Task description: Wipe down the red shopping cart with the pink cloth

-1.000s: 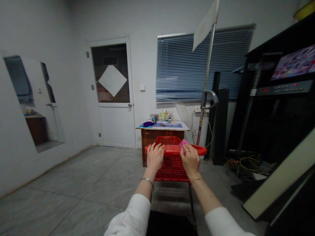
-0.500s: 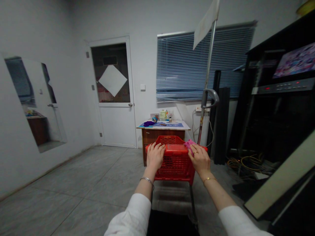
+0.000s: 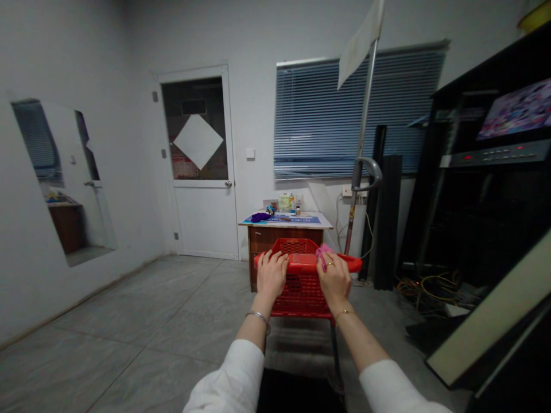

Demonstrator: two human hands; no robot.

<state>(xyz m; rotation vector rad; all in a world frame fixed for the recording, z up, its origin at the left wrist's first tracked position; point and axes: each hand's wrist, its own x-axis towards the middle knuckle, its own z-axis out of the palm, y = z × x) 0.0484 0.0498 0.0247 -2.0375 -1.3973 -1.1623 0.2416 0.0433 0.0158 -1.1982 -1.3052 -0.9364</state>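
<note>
A red plastic wheeled shopping basket (image 3: 301, 263) stands on a metal frame directly in front of me. My left hand (image 3: 272, 275) rests curled over the basket's red rim, with a metal bangle on the wrist. A crumpled pink cloth (image 3: 323, 255) is pressed against the rim under my right hand (image 3: 334, 281), which wears a ring and a thin gold bracelet. The basket's inside is mostly hidden by the rim and my hands.
Behind the basket stands a wooden desk (image 3: 284, 241) with a purple item and bottles on top. A metal pole (image 3: 360, 126) rises to its right. Black equipment with a screen (image 3: 512, 112) and floor cables (image 3: 430, 287) lie to the right; a white door (image 3: 202, 221) is behind.
My right hand and the pink cloth have slid left along the rim, back from their position half a second ago. My left hand stays in place.
</note>
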